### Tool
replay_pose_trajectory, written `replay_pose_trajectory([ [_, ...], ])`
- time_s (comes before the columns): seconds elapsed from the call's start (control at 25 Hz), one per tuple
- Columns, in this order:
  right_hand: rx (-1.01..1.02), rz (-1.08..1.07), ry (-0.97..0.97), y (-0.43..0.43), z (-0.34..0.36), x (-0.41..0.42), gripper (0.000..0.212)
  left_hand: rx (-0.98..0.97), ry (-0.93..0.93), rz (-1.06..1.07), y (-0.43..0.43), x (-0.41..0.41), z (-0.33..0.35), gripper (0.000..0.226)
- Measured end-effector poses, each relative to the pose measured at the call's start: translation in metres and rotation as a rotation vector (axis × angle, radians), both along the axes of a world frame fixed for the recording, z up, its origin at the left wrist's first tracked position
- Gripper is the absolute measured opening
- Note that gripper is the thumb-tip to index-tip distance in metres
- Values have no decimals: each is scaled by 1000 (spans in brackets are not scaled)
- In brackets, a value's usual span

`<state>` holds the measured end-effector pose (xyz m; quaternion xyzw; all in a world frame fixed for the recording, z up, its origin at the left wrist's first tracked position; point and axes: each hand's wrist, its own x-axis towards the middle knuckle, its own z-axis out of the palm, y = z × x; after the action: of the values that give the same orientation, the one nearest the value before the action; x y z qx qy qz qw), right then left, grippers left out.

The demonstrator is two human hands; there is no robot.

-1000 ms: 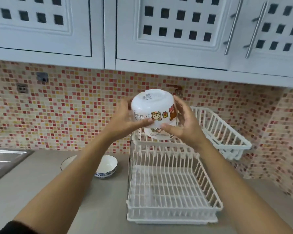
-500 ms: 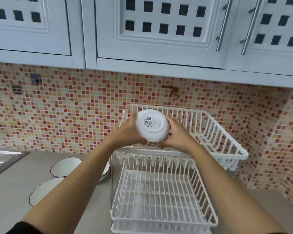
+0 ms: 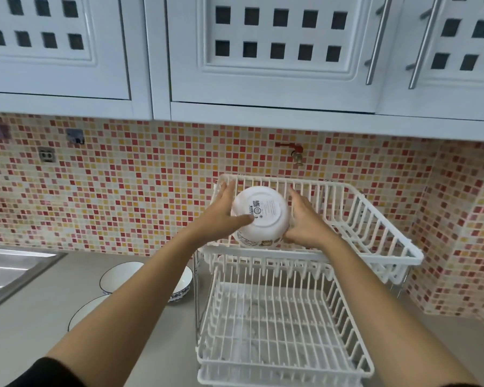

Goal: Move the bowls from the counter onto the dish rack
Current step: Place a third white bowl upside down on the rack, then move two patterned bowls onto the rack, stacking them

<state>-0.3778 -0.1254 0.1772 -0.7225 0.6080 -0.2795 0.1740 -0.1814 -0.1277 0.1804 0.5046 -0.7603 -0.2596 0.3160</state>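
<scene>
A white bowl [image 3: 263, 216] with cartoon prints near its rim is upside down, its labelled base facing me, at the front left of the top tier of the white two-tier dish rack [image 3: 375, 227]. My left hand [image 3: 221, 216] grips its left side with the thumb across the base. My right hand [image 3: 308, 222] holds its right side. Whether the bowl rests on the tier or hangs just above it, I cannot tell. On the grey counter [image 3: 34, 325], left of the rack, lie a blue-patterned white bowl [image 3: 183, 286] and two dark-rimmed white dishes [image 3: 118, 277], partly hidden by my left forearm.
The rack's lower tier [image 3: 280, 331] holds nothing. A steel sink [image 3: 9, 269] lies at the far left. A mosaic tile wall with a red tap [image 3: 294, 152] stands behind the rack. White cupboards [image 3: 263, 51] hang overhead.
Both hands have carried the upturned bowl down and forward, from above the rack's front rail into the top tier. My view has shifted left and closer.
</scene>
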Motion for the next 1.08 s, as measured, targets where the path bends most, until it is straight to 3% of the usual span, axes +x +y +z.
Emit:
replay_pose_trajectory([
  [0.28,-275,68,-69,37,29,93,81,-138,68,112,27,76,21,62],
  [0.48,-371,196,-100,49,-4,203,63,-82,28,246,45,167,-14,59],
  [0.8,45,198,24,19,-128,315,65,179,-210,406,48,285,-127,60],
  [1.08,351,119,39,-40,-238,348,67,454,-189,517,9,324,-235,58],
])
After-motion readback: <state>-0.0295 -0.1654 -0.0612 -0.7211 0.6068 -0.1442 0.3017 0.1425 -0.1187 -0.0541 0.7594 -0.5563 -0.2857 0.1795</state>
